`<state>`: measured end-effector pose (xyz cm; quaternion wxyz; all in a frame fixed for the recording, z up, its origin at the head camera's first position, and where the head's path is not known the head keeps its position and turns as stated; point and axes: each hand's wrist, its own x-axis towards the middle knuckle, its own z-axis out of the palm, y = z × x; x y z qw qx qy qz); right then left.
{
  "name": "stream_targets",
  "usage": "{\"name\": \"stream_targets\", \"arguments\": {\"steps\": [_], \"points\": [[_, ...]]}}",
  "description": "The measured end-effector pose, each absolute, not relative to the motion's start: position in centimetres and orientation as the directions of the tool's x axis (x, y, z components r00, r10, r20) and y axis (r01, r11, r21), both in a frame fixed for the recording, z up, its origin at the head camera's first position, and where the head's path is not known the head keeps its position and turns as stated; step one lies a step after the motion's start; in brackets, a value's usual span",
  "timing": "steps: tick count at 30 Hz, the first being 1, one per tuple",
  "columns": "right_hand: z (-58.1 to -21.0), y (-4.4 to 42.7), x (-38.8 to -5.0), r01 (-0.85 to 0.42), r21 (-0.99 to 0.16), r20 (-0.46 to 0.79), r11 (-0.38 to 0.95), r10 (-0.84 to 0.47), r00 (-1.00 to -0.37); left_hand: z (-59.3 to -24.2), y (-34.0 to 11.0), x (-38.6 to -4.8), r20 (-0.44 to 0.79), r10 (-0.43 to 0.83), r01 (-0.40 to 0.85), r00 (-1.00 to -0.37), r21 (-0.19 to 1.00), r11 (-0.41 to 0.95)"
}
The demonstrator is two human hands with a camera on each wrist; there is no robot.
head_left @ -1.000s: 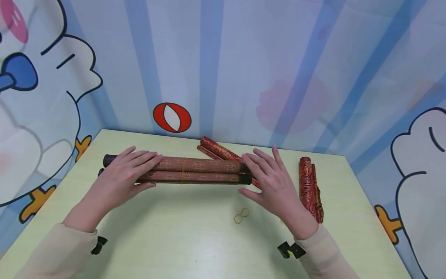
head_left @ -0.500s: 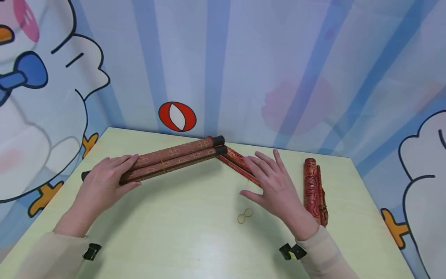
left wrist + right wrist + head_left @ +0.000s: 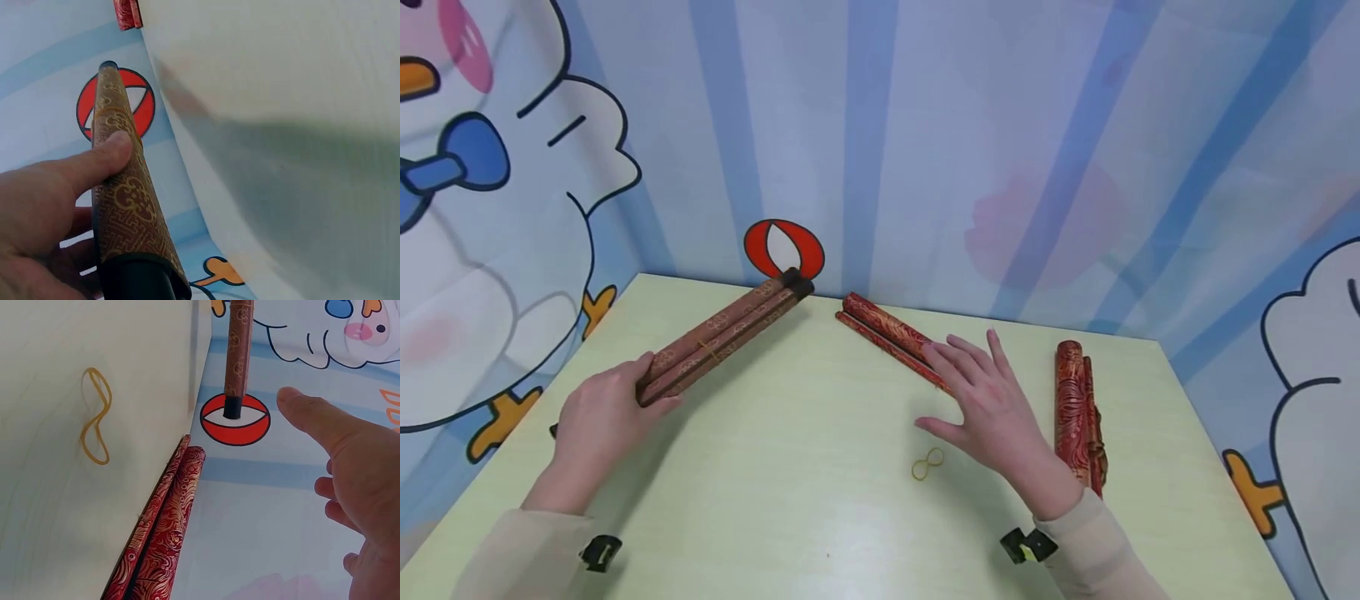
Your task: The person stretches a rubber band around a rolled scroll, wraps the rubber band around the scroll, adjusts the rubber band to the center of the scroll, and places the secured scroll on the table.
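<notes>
My left hand [image 3: 602, 421] grips a brown patterned scroll [image 3: 715, 333] near its lower left end. Two parallel rolls with black end caps make it up, and a thin yellow band circles its middle. It is held above the table, slanting up toward the back. In the left wrist view the thumb [image 3: 103, 159] presses along the scroll's side. My right hand [image 3: 992, 408] holds nothing; its fingers are spread over the near end of a red and gold scroll [image 3: 887, 329]. From the head view I cannot tell whether they touch it. The right wrist view shows the hand apart from that scroll.
Another red scroll [image 3: 1072, 408] lies at the right of the pale table [image 3: 790, 508], partly behind my right wrist. A yellow rubber band [image 3: 927, 464], twisted into a figure eight, lies near the middle. A cartoon-printed curtain [image 3: 925, 167] rises behind the table's back edge.
The brown scroll has swung left and away from my right hand, its far end tilting toward the back. My left hand has moved left and lower with it. The right hand stays nearly still.
</notes>
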<state>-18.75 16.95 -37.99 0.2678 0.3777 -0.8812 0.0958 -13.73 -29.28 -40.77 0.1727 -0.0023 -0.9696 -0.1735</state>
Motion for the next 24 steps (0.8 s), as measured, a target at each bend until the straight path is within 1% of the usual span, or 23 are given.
{"name": "stream_targets", "arguments": {"steps": [5,8,12,16,24], "points": [[-38.2,17.2,-18.6,-0.69,0.018,0.478,0.723,-0.613,-0.629,-41.4,-30.5,-13.5,0.236,-0.156,-0.067,-0.959,0.346,0.936],[-38.4,17.4,-18.5,-0.679,0.006,0.436,0.734,-0.613,-0.658,-41.7,-31.0,-13.3,0.184,-0.22,-0.144,-0.958,0.354,0.924],[-38.9,17.7,-18.4,-0.663,-0.025,0.396,0.748,-0.601,-0.694,-41.9,-31.2,-13.2,0.146,-0.271,-0.207,-0.951,0.352,0.913],[-39.4,18.0,-18.3,-0.653,-0.04,0.375,0.756,-0.595,-0.711,-42.0,-31.1,-13.2,0.122,-0.292,-0.236,-0.949,0.343,0.909],[-39.9,18.2,-18.0,-0.648,-0.055,0.362,0.76,-0.589,-0.722,-42.6,-31.4,-13.0,0.069,-0.347,-0.303,-0.935,0.351,0.886]]}}
